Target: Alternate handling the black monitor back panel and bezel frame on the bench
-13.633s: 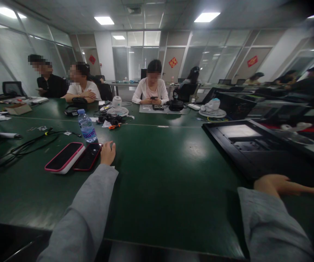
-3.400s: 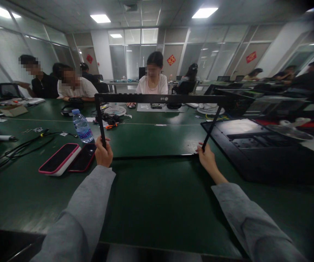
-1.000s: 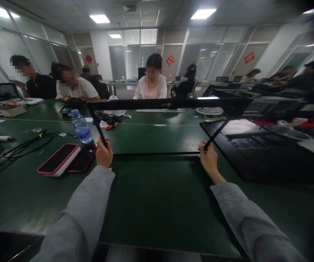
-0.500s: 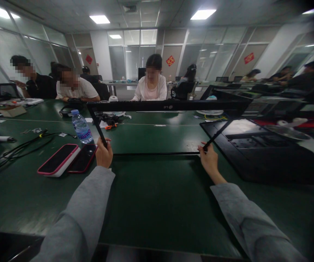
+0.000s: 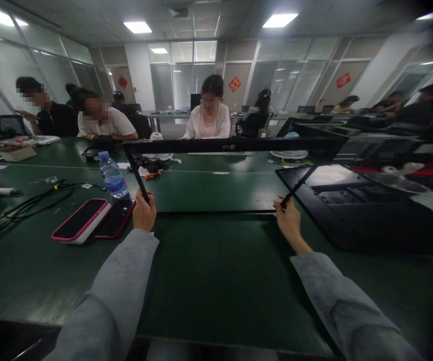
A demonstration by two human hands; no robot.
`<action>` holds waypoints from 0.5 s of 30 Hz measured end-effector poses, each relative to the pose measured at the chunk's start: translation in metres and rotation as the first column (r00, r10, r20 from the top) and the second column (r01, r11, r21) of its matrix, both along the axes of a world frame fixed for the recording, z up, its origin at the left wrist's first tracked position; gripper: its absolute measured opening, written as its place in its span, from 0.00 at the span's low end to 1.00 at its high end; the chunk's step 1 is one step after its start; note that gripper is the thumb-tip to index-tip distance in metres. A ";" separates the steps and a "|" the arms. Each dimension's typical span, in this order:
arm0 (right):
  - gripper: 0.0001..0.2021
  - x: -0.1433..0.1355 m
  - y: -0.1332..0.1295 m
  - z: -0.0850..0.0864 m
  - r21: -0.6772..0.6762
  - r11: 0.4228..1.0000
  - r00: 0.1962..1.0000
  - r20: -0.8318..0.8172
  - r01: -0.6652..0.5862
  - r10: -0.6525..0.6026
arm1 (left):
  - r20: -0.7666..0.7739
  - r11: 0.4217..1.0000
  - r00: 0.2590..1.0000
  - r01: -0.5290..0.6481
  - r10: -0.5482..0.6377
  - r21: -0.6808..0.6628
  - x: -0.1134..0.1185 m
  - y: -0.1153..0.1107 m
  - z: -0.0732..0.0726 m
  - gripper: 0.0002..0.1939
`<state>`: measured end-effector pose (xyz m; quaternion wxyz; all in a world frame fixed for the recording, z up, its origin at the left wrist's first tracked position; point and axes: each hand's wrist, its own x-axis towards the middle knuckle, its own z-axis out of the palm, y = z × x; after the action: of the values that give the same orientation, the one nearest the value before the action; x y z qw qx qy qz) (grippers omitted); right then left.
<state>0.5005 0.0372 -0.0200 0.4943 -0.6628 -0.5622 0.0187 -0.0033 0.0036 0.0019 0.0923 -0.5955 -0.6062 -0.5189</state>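
A thin black monitor bezel, an empty rectangular frame with an LG logo upside down on its far bar, is tilted up over the green table. My left hand is closed around its left side bar. On the opposite side bar, my right hand grips with thumb and fingers. The near bar runs between the two hands, low over or touching the tabletop; I cannot tell which. To the right lies a large black panel, apart from my right hand. A dark phone lies close beside my left hand.
A water bottle stands behind the phone. Left of it are a pink-edged white device and black cables. Orange-handled pliers and a white fan lie farther back. A person sits across the table.
The bezel's far left corner has shifted slightly to the right, and its far bar has tipped a little. Both hands keep their hold in nearly the same places.
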 end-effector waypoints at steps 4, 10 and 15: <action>0.25 0.000 0.000 0.000 0.007 1.000 1.000 0.002 -0.003 0.003 | -0.010 1.000 1.000 -0.001 0.001 -0.008 0.001 -0.001 0.001 0.26; 0.26 -0.001 -0.001 0.002 0.006 1.000 1.000 0.009 0.000 0.000 | -0.023 1.000 1.000 0.002 -0.002 -0.004 0.001 -0.001 0.001 0.26; 0.27 0.000 -0.002 0.002 -0.005 1.000 1.000 0.025 -0.001 0.001 | -0.025 1.000 1.000 -0.005 0.004 -0.022 0.002 -0.002 0.003 0.27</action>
<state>0.5004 0.0356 -0.0181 0.4855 -0.6639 -0.5687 0.0122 -0.0012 0.0015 0.0050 0.0945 -0.6015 -0.6119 -0.5048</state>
